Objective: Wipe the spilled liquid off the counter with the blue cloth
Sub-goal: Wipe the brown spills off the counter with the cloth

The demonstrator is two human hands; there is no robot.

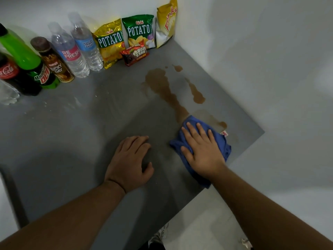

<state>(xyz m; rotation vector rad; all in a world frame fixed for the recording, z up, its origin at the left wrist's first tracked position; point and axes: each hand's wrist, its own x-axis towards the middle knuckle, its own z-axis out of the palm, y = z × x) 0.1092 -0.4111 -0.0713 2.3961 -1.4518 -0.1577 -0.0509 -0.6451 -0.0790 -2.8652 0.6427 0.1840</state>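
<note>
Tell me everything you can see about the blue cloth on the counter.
The blue cloth looks like soft, towel-like fabric, bunched and folded rather than spread flat. It lies on the grey counter near its right edge, its far end touching the near tip of the brown spill. A small white and pink tag sticks out at its right side. The right hand presses flat on top with straight fingers, covering its middle.

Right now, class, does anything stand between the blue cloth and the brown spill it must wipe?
Nothing visible does. The blue cloth, under the right hand, touches the near end of the brown spill; the Fudgee Barr pack lies beyond it.
</note>
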